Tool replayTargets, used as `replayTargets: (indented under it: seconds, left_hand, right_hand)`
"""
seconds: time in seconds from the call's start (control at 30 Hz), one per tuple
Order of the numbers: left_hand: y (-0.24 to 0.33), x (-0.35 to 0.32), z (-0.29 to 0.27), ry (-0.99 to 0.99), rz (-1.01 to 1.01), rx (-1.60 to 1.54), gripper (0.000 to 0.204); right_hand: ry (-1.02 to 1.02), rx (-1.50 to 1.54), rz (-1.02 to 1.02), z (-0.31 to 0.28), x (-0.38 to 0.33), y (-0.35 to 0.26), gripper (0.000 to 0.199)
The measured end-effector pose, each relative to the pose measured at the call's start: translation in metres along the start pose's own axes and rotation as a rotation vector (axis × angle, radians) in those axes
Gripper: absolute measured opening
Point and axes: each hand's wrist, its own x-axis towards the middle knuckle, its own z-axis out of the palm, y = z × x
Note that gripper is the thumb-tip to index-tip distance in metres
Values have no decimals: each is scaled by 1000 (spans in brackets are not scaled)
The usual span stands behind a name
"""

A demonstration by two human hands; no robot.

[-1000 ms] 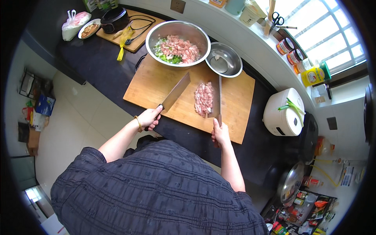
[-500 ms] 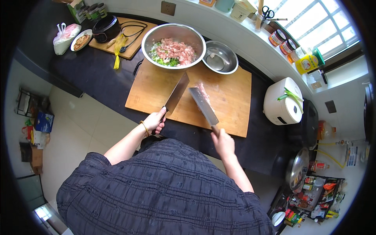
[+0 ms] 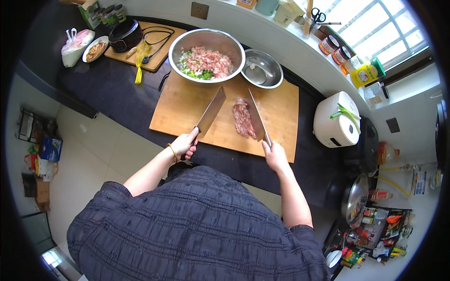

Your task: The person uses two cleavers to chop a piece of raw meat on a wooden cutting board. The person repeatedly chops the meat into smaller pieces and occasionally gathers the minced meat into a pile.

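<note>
- My left grip [image 3: 189,144] clasps a cleaver [image 3: 212,111], left of the chopped meat [image 3: 242,117].
- My right grip [image 3: 275,155] clasps another cleaver [image 3: 257,118], right of it.
- Beyond it, a large bowl [image 3: 206,38].

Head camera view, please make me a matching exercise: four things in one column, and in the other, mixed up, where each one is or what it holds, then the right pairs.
Column one:
1. Larger steel bowl
2. Scallion
3. Gold-coloured bangle
4. Chopped-meat pile

Column two:
A. At the wrist of the left hand
B. On the wooden cutting board, between two cleavers
C. Holds pink meat and chopped greens
D. On top of the white rice cooker

Pairs: 1-C, 2-D, 3-A, 4-B.
</note>
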Motion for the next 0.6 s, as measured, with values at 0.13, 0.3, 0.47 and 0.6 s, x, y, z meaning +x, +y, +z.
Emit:
replayTargets:
  seconds: [0.13, 0.3, 0.47, 0.6]
  left_hand:
    - [4, -2, 5, 11, -18, -10, 49]
    - [1, -1, 5, 35, -7, 8, 50]
    - [3, -3, 7, 19, -7, -1, 50]
    - [1, -1, 9, 39, -6, -1, 50]
  right_hand:
    - [247, 276, -106, 21, -9, 5, 39]
    - [-81, 149, 110, 8, 6, 11, 45]
    - [309, 226, -55, 38, -4, -3, 40]
    - [-72, 140, 52, 20, 13, 3, 41]
